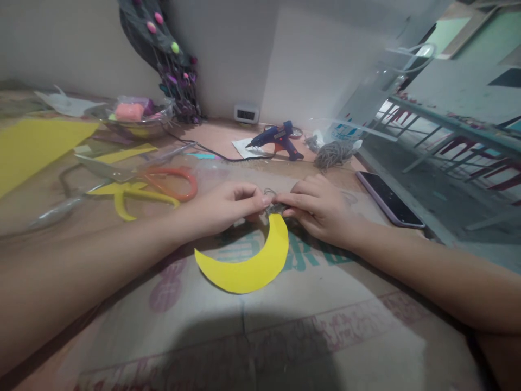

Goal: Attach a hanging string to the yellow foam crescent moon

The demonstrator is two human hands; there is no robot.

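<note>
A yellow paper crescent moon hangs or lies below my hands, its upper tip between them. Grey yarn is bunched around that tip, and a thin loop of it sticks up above my fingers. My left hand is closed, thumb and forefinger pinching the yarn from the left. On the other side my right hand is closed too, its fingertips pressed on the yarn at the tip. The fingers hide part of the yarn and the crescent's end.
Orange-handled scissors and yellow paper scraps lie to the left. Behind my hands sits a blue glue gun with its cord, beside a ball of grey yarn. A phone lies near the table's right edge. A bowl stands back left.
</note>
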